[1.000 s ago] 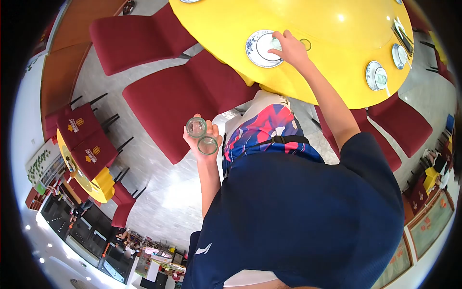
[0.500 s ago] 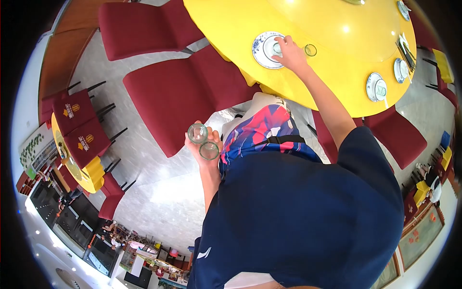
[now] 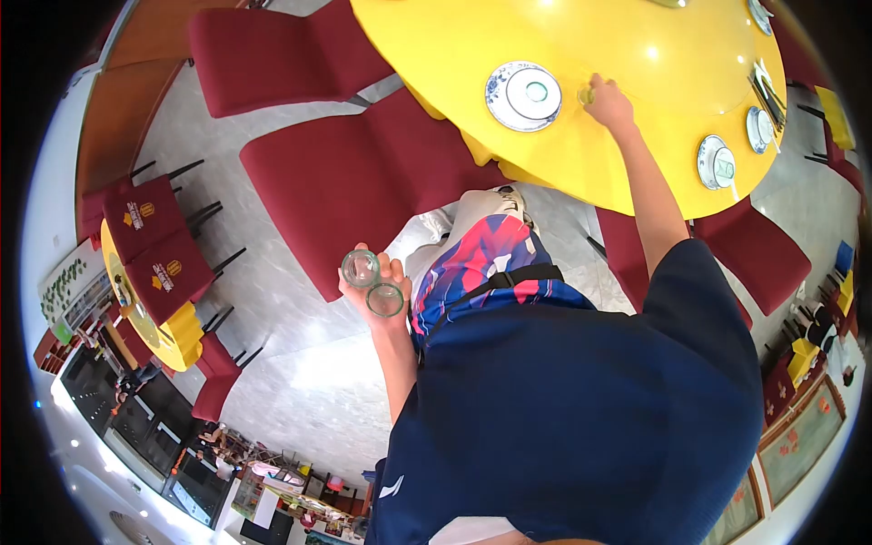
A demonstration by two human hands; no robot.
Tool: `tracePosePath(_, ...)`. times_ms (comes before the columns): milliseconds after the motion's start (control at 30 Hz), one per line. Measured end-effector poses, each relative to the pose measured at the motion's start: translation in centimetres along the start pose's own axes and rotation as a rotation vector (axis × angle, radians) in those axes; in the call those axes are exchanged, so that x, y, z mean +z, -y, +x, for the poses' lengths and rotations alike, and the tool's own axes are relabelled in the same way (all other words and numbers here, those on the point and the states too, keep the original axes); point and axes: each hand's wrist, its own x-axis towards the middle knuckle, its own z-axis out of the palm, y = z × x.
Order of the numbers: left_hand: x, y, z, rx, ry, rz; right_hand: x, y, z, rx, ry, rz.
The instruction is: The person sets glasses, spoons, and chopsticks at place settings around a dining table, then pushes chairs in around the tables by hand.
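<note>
Two small clear drinking glasses, one upper (image 3: 361,268) and one lower (image 3: 385,300), sit side by side in my left hand (image 3: 361,295), fingers curled around them, beside a chair. Over the yellow table (image 3: 445,54), my right hand (image 3: 610,104) has its fingertips closed on another small drinking glass (image 3: 586,94), partly covered by the fingers. To the left of that hand, a blue-and-white plate (image 3: 498,97) bears a smaller white dish (image 3: 520,109) with a glass (image 3: 537,92) on it.
More place settings stand along the table: a plate with a glass (image 3: 717,163), another plate (image 3: 759,129) and dark chopsticks (image 3: 769,107). Dark red chairs (image 3: 318,191) surround the table. A second yellow table (image 3: 173,336) stands at far left.
My right hand has let go of the glass on the small dish and moved right to the glass standing beside the plate. The left hand still holds its two glasses, slightly lower left.
</note>
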Motion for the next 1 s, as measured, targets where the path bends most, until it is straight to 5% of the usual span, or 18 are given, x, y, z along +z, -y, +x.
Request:
tracePosePath(33, -0.6, -0.5, -0.7, 0.009, 0.022, -0.036, 0.4, -0.9, 0.0, -0.005, -0.006, -0.004)
tracePosePath(100, -2.4, -3.0, -2.5, 0.03, 0.067, -0.076, 0.1, -1.7, -0.1, 0.448, 0.283, 0.797)
tracePosePath(167, -4.2, -4.0, -3.9, 0.057, 0.128, -0.117, 2.1, -2.5, -2.8, 0.637, 0.102, 1.724)
tracePosePath(233, -6.3, -5.6, -5.1, 0.084, 0.154, -0.178, 4.7, -1.3, -5.4, 0.44, -0.118, 2.293)
tracePosePath(300, -8.7, -7.3, -6.3, 0.09, 0.193, -0.232, 4.1, 2.7, -7.9, 0.406, -0.306, 2.475)
tracePosePath(400, -13.8, -11.4, -8.7, 0.056, 0.33, -0.254, 3.0, 9.9, -12.2, 0.178, -0.243, 2.733)
tracePosePath(733, -31.1, -21.3, -22.6, 0.094, 0.165, -0.493, -0.6, 35.1, -19.7, -0.081, 0.062, 2.449)
tracePosePath(900, -35.4, -27.3, -22.3, 0.14, 0.18, -0.572, -1.6, 42.1, -19.7, -0.193, 0.147, 2.244)
tracePosePath(1000, -35.3, -32.7, -19.9, 0.188, 0.142, -0.553, -1.1, 45.3, -19.1, -0.113, 0.103, 2.401)
